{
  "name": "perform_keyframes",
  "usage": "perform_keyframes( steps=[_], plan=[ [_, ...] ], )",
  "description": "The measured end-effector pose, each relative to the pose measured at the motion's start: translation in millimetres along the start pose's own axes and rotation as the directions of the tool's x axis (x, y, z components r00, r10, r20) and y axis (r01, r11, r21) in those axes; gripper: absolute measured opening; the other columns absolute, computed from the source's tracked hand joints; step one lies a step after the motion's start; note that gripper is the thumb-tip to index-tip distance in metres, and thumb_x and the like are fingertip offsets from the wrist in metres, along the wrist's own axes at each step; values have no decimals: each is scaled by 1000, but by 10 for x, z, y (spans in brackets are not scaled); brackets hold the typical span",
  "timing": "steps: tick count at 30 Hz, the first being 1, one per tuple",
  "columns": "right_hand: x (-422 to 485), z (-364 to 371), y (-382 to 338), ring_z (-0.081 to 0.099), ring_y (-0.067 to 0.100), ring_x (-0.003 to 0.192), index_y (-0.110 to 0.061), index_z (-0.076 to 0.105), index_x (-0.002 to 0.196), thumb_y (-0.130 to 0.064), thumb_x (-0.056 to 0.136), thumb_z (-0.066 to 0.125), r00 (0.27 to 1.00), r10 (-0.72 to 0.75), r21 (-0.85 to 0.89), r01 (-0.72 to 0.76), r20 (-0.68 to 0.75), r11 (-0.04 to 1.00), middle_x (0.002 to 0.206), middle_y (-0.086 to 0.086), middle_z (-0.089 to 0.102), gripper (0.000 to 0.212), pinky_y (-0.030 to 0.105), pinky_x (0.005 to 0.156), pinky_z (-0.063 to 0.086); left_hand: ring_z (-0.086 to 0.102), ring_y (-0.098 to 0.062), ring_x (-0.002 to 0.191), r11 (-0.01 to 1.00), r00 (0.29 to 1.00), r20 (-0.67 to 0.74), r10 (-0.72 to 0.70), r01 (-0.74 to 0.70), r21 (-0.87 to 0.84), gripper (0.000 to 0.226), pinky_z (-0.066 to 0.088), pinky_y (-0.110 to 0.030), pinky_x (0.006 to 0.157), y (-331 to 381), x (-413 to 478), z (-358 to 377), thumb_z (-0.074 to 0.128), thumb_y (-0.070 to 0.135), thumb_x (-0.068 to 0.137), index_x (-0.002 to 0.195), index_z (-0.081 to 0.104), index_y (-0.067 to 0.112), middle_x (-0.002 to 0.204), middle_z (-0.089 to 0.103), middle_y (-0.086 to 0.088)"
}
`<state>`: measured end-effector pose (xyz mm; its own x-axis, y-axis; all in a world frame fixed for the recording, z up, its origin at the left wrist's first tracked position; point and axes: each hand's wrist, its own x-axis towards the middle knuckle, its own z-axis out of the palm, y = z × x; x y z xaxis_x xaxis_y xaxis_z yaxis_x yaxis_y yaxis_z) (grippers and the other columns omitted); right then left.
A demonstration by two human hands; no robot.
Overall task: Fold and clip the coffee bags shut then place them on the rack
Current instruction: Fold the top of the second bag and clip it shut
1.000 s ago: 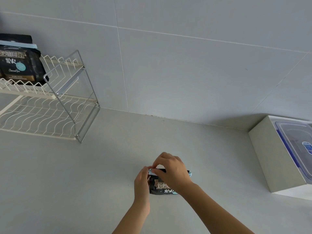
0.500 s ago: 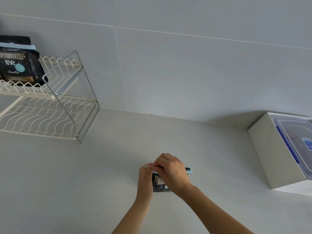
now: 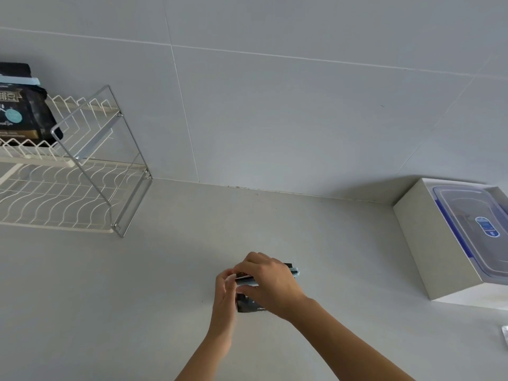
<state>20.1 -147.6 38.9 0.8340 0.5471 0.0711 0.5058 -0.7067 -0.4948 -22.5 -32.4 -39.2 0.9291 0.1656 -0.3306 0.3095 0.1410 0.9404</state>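
Observation:
A small black coffee bag (image 3: pixel 246 303) stands on the counter in the lower middle, mostly hidden by my hands. My left hand (image 3: pixel 225 291) grips its left side. My right hand (image 3: pixel 268 283) covers its top and presses a light blue clip (image 3: pixel 294 271) along the folded edge. Only the clip's right end and a strip under my fingers show. At the far left, a second black coffee bag (image 3: pixel 23 114) with a blue clip on top sits on the upper shelf of the white wire rack (image 3: pixel 82 193).
A white box (image 3: pixel 428 237) holding a clear plastic container with a blue-trimmed lid (image 3: pixel 475 229) stands at the right by the tiled wall. A small pale object (image 3: pixel 504 338) lies at the right edge. Grey counter stretches between the rack and my hands.
My right hand has shifted down over the bag's top, hiding the printed front. The bag looks lower and more covered. The view has drifted slightly right.

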Motion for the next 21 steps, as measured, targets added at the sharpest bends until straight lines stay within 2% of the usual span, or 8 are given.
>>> perform_keyframes(
  steps=[3,7,11,13,15,17,21],
  plan=[
    [4,48,-1,56,15,90,-24,67,102,-35,88,55,1000,1,-85,-2,-6,996,95,-3,64,22,29,71,45,63,-8,95,999,1000,11,14,-14,30,19,51,-34,81,28,-7,-9,36,41,95,103,51,33,104,63,3],
    [-22,102,-25,59,20,80,-17,71,84,-35,89,51,997,10,-45,-13,-75,999,82,1,67,27,37,65,49,62,-18,99,997,1000,9,24,-24,70,21,49,-44,89,12,-49,15,32,33,98,106,51,29,107,61,-5],
    [-86,80,-15,59,17,71,-21,72,78,-29,85,59,991,8,33,-4,-136,999,73,-2,67,17,32,58,47,59,-23,98,994,994,101,33,-43,96,27,47,-47,90,59,-57,-5,28,38,96,109,48,25,107,59,-10],
    [-127,77,-23,59,16,67,-22,73,75,-25,82,64,987,19,60,-10,-162,998,69,-3,66,12,28,54,45,60,-21,100,994,990,139,18,-33,106,29,49,-41,88,46,-70,-11,27,41,94,109,46,26,108,58,-11],
    [-158,81,-24,59,14,65,-22,73,73,-23,81,67,983,37,79,-23,-179,997,67,-4,65,11,25,53,42,62,-11,94,993,988,157,4,-22,115,25,52,-28,81,19,-72,-5,27,40,95,107,45,28,106,59,-8],
    [-167,68,-14,58,13,67,-22,74,74,-24,82,67,983,57,98,-40,-174,994,69,-4,66,11,24,54,39,62,-4,87,990,986,166,-4,-20,141,22,51,-20,75,3,-44,-3,27,36,97,106,45,27,105,59,-8],
    [-91,-10,-33,58,9,73,-22,72,79,-29,83,65,991,66,213,-41,-113,976,78,-6,65,11,28,62,48,61,1,82,990,990,135,-46,27,137,15,49,-14,66,73,27,-71,35,25,100,108,47,24,105,59,-4]
  ],
)
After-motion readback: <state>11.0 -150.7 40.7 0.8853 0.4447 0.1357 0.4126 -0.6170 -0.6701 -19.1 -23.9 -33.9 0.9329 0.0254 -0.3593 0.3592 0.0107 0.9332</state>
